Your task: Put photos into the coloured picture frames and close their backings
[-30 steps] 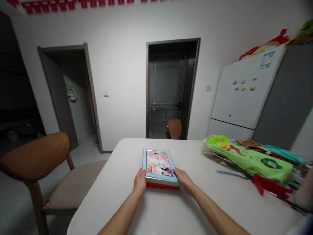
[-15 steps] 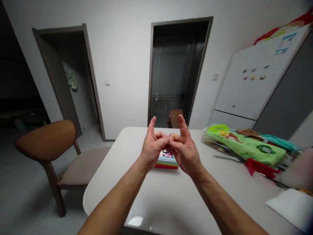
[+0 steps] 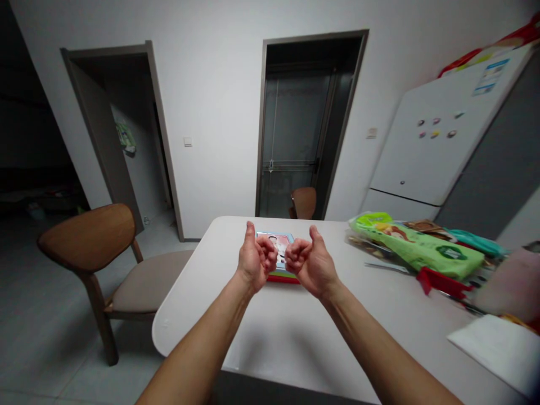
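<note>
— Although it is partly blocked from view, where is the framed picture [image 3: 280, 246] seen?
— It is laid on the white table [image 3: 287, 326], beyond the left hand [image 3: 256, 260] and right hand [image 3: 311, 264].
— How are their fingers held?
— Curled in closely, thumbs raised; a narrow gap is left between the hands.
— And farther out?
— A green package [image 3: 422, 244] is seen rightward, a wooden chair [image 3: 90, 236] leftward.

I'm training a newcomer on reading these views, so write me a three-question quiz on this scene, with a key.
1. True or false: the left grip is closed around the framed picture.
2. Multiple choice: as the person sees it, the green packet lies
A) under the framed picture
B) left of the framed picture
C) right of the framed picture
3. Fill in: both thumbs point ____.

Key:
1. False; the framed picture lies beyond the left grip.
2. C
3. upward
</note>
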